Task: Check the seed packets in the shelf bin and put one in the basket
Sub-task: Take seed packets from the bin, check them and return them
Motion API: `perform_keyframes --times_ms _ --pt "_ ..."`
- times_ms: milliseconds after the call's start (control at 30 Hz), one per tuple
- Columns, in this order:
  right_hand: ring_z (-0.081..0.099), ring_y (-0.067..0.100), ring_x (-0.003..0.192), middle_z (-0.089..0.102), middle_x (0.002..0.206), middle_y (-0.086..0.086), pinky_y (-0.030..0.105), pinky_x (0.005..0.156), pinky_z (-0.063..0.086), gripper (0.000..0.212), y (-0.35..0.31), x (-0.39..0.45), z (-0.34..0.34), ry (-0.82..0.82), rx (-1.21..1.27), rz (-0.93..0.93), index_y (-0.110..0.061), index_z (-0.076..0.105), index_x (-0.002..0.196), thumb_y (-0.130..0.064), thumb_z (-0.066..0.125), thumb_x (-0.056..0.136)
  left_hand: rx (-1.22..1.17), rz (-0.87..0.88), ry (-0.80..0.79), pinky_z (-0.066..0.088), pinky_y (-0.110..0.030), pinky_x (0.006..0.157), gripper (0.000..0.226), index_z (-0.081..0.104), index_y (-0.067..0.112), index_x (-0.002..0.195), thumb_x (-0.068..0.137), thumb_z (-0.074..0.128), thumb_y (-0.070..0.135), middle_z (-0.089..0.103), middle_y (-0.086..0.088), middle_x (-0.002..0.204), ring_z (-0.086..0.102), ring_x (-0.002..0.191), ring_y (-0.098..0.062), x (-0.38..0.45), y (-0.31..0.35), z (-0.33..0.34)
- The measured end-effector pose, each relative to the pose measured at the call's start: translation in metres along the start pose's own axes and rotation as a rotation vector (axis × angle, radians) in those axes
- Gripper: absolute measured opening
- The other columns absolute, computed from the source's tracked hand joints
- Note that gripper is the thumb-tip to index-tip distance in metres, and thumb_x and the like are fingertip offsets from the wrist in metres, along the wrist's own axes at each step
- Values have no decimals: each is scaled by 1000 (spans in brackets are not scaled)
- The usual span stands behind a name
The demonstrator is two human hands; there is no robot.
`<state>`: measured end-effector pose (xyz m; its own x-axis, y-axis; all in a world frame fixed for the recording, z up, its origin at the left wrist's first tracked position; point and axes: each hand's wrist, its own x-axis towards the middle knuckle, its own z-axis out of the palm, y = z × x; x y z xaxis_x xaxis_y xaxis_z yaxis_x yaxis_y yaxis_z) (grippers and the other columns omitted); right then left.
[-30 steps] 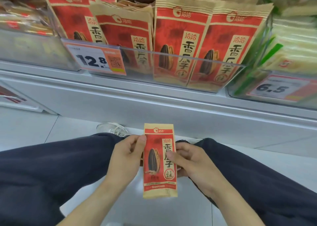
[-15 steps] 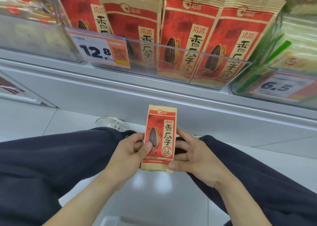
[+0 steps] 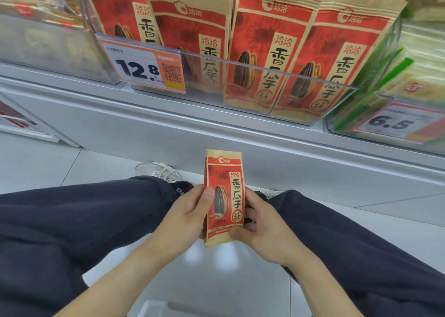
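Okay, shop aisle, pale tiled floor (image 3: 216, 275) with glare spots, white shelf base (image 3: 240, 136) running across the view. On the shelf a clear plastic bin (image 3: 265, 81) holds upright red-and-tan seed packets (image 3: 272, 52), several rows side by side; orange-and-white price tag (image 3: 144, 67) reading 12.8 is clipped to the bin's front left. To the right another bin with green-and-white packs (image 3: 409, 71) and a tag reading 6.5 (image 3: 395, 124). Blurry packaged goods in a bin at far left (image 3: 41, 28). Person is squatting, dark trousers (image 3: 72, 227) on both knees, one white sneaker (image 3: 156, 171) showing on the floor.

Grip: both hands hold one small seed packet (image 3: 225, 196) upright between the knees, in front of the shelf base, well below the bin. Left hand (image 3: 183, 223) wraps its left edge, thumb pressed on the front face. Right hand (image 3: 262, 230) curls round the right edge, thumb on the lower front, fingers behind. Print faces the camera. A pale object edge (image 3: 154, 308) at bottom of frame, can't tell what it is.
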<state>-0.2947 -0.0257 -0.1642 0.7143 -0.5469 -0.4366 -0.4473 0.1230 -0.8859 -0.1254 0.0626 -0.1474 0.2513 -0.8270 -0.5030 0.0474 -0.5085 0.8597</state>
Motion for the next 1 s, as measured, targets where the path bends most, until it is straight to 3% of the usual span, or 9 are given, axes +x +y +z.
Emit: perform_keyframes --times_ms 133,267,367,533,633,767,867,933,1000 --pt "59 8 123 54 136 -15 32 99 56 93 8 7 18 218 108 -3 -49 15 152 -11 75 91 178 65 15 64 -38 71 34 60 27 121 101 42 47 76 9 100 75 85 -11 0 -9 -2" --pt "56 9 127 52 140 -14 36 104 53 61 13 12 25 219 126 -29 -60 39 142 -56 69 89 327 122 -59 63 -38 65 33 57 27 115 103 34 48 75 6 92 74 76 -15 -3 -8 -1" --pt "62 10 120 60 130 -13 38 102 55 64 16 13 28 213 147 -4 -57 47 135 -77 65 77 449 168 -34 60 -41 66 31 60 28 105 106 33 44 72 12 93 72 70 -13 -1 -11 0" --pt "62 11 117 62 124 -17 35 99 56 50 15 15 33 190 140 -26 -61 52 127 -68 69 80 312 191 154 60 -36 61 21 65 24 103 105 46 33 73 8 82 70 72 -12 1 -9 3" --pt "59 6 118 59 126 -19 35 100 55 60 15 15 33 188 103 -23 -60 51 129 -75 70 74 169 182 196 59 -30 55 19 66 21 100 102 52 33 76 7 81 72 70 -14 2 -1 1" --pt "57 5 123 59 131 -17 38 105 50 57 16 16 37 215 67 1 -57 54 130 -82 54 79 145 179 242 58 -28 53 14 65 19 91 102 56 21 72 4 71 70 65 -15 6 -3 -1" --pt "58 6 125 64 131 -14 37 106 48 45 14 16 42 212 134 23 -52 60 129 -73 47 92 127 167 242 59 -31 54 17 63 14 87 102 55 18 70 -1 67 70 64 -17 8 -5 1" --pt "65 7 114 70 122 -10 31 96 50 37 10 15 44 201 249 74 -42 67 124 -61 48 99 110 169 241 59 -30 54 18 63 10 87 102 55 15 69 -2 66 70 63 -16 9 -7 2" --pt "66 9 88 74 105 -8 25 76 46 33 4 14 46 197 336 140 -36 73 115 -51 46 102 110 169 239 58 -29 55 18 62 9 86 102 55 14 69 -3 65 69 60 -16 10 -8 2"
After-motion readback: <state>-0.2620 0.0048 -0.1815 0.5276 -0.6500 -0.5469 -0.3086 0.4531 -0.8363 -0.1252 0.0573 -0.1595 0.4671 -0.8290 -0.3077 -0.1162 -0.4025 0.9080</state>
